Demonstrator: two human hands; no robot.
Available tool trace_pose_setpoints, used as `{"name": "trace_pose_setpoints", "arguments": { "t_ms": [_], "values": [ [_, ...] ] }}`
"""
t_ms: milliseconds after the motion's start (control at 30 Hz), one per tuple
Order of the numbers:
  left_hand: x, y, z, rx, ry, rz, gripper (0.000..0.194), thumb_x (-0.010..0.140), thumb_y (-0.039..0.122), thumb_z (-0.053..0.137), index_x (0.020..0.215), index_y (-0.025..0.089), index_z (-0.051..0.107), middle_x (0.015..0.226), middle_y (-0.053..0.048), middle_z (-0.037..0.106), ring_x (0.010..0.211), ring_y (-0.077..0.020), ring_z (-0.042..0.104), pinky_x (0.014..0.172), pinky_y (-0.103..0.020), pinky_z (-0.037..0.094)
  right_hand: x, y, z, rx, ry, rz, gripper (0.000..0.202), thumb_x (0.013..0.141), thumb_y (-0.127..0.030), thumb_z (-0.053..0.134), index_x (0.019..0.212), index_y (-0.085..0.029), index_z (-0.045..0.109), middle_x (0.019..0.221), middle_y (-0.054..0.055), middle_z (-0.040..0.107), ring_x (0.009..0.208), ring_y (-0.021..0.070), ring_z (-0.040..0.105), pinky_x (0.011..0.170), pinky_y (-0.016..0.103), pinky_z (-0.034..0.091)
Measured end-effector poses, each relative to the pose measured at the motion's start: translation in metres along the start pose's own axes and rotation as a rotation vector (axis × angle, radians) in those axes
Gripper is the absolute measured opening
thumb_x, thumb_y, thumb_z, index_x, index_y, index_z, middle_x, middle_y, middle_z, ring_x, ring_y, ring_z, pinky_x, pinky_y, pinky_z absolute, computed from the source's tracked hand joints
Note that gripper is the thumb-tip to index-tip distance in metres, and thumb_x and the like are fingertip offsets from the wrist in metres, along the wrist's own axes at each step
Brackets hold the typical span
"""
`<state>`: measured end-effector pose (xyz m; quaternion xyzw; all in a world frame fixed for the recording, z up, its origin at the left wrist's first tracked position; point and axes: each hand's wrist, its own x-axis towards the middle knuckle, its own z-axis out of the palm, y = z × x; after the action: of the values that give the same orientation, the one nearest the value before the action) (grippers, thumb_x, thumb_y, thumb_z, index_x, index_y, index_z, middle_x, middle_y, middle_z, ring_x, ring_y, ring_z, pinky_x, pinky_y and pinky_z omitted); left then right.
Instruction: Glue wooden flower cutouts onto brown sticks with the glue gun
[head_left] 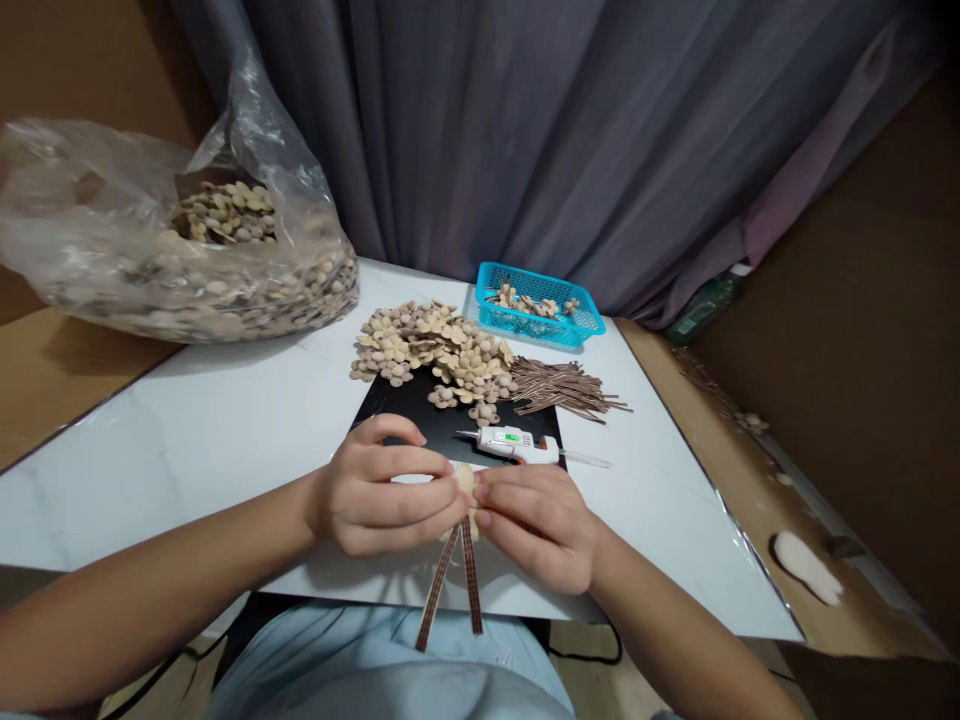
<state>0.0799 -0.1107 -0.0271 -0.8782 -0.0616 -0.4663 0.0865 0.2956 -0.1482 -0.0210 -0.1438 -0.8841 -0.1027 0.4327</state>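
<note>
At the lower centre of the frame, the left hand (394, 490) and right hand (540, 520) both pinch a cream flower piece (465, 480), a checked ribbon (471, 580) (two loose tails) hanging below. Just above the right hand lies a white glue gun (517, 443).

On white marbled tabletop (262, 430), a heap of beige flower-shaped pieces (435, 340) is piled over the rear of a flat black mat (411, 402). Thin brown ribbon strips (566, 388) are bunched against its right; behind them is placed a blue openwork plastic basket (525, 328). Clear plastic bag (187, 300) is set rear left. White glue gun (517, 443) is laid before the heap. Nearer the front, a cream flower (465, 478) with brown checked ribbon tails (471, 580) is held between left hand (390, 490) and right hand (536, 520).
</note>
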Motion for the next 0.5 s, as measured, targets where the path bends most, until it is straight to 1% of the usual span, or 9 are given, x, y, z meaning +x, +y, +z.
{"name": "trace_pose_setpoints", "arguments": {
  "t_ms": [67,133,200,233,300,367,433,500],
  "values": [
    [0.000,0.001,-0.001,0.008,0.001,0.043,0.019,0.082,0.011,0.063,0.085,0.029,0.069,0.075,0.008,0.074,0.075,-0.0125,0.069,0.080,-0.032,0.046,0.000,-0.003,0.001,0.050,0.008,0.077,0.016,0.079,-0.006,0.059,0.084,-0.021,0.064,0.078,0.006,0.073,0.086,0.0196,0.071,0.073,0.027,0.060],
    [-0.002,0.000,0.000,-0.019,-0.007,-0.028,0.020,0.083,0.013,0.063,0.090,0.030,0.069,0.074,0.006,0.073,0.078,-0.0142,0.069,0.082,-0.033,0.048,0.001,-0.007,0.001,0.104,0.026,0.194,0.019,0.078,-0.009,0.059,0.088,-0.024,0.063,0.077,0.004,0.073,0.081,0.0197,0.072,0.070,0.027,0.060],
    [-0.005,-0.004,0.003,-0.057,-0.002,-0.106,0.022,0.085,0.016,0.061,0.096,0.033,0.068,0.073,0.004,0.072,0.078,-0.0155,0.069,0.083,-0.034,0.049,0.003,-0.010,0.002,0.128,0.055,0.274,0.022,0.077,-0.011,0.060,0.094,-0.025,0.061,0.075,0.004,0.073,0.077,0.0204,0.073,0.068,0.028,0.061],
    [-0.006,-0.008,0.004,-0.076,0.012,-0.098,0.022,0.086,0.017,0.060,0.097,0.034,0.068,0.072,0.004,0.072,0.077,-0.0153,0.069,0.082,-0.034,0.050,0.004,-0.011,0.002,0.126,0.068,0.287,0.024,0.077,-0.012,0.060,0.097,-0.025,0.061,0.074,0.004,0.073,0.075,0.0208,0.073,0.069,0.028,0.061],
    [-0.006,-0.015,0.007,-0.111,0.059,0.020,0.016,0.087,0.021,0.058,0.094,0.032,0.068,0.071,0.003,0.072,0.073,-0.0143,0.069,0.078,-0.032,0.052,0.006,-0.012,0.002,0.109,0.086,0.283,0.026,0.077,-0.012,0.061,0.099,-0.024,0.060,0.071,0.004,0.073,0.072,0.0211,0.073,0.069,0.029,0.061],
    [-0.003,-0.021,0.007,-0.114,0.104,0.112,0.007,0.085,0.027,0.062,0.085,0.030,0.068,0.070,0.003,0.072,0.070,-0.0139,0.068,0.076,-0.030,0.053,0.007,-0.012,0.003,0.097,0.101,0.273,0.025,0.076,-0.012,0.061,0.099,-0.023,0.059,0.070,0.004,0.073,0.071,0.0211,0.073,0.069,0.029,0.061],
    [0.000,-0.023,0.004,-0.105,0.108,0.144,0.003,0.079,0.028,0.069,0.077,0.027,0.067,0.070,0.002,0.072,0.069,-0.0139,0.067,0.075,-0.030,0.053,0.007,-0.011,0.003,0.088,0.114,0.256,0.023,0.076,-0.011,0.062,0.097,-0.021,0.060,0.070,0.006,0.073,0.071,0.0213,0.073,0.069,0.028,0.061],
    [0.003,-0.022,0.000,-0.093,0.079,0.160,0.006,0.076,0.022,0.071,0.074,0.025,0.067,0.071,0.002,0.072,0.068,-0.0136,0.067,0.075,-0.030,0.054,0.005,-0.008,0.003,0.095,0.103,0.236,0.019,0.077,-0.011,0.062,0.094,-0.020,0.060,0.071,0.007,0.073,0.071,0.0213,0.073,0.069,0.028,0.062]
  ]
}}
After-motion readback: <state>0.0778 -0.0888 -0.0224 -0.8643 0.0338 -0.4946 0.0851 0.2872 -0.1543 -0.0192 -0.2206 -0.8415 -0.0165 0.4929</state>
